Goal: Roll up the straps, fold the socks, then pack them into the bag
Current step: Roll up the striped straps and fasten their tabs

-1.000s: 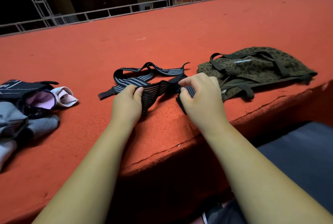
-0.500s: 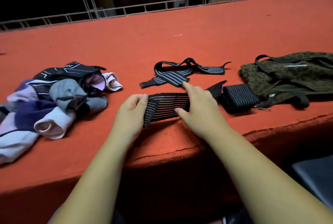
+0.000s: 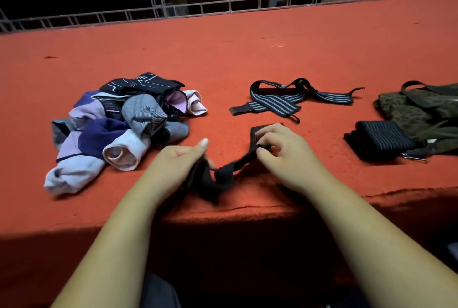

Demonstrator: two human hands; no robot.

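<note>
A person's two hands work a black strap (image 3: pixel 231 171) just above the near edge of a red-carpeted platform (image 3: pixel 223 59). The left hand (image 3: pixel 177 161) has its fingers curled round one bunched end of the strap, thumb laid along the top. The right hand (image 3: pixel 285 151) pinches the other end between thumb and fingertips, where the band doubles over behind the knuckles. The strap sags in a short dark span between the two hands. Beyond them, a second striped strap (image 3: pixel 280 101) lies loose and looped on the carpet. To the right, a rolled strap (image 3: pixel 381 139) rests on the carpet, touching the front of an olive patterned bag (image 3: pixel 421 111), which lies flat with its handles slack. To the left, well apart from the bag, sits a heap of socks (image 3: pixel 119 129) in purple, grey, pink and black, unfolded and tangled together. A metal railing (image 3: pixel 223 7) runs along the far edge of the platform.
</note>
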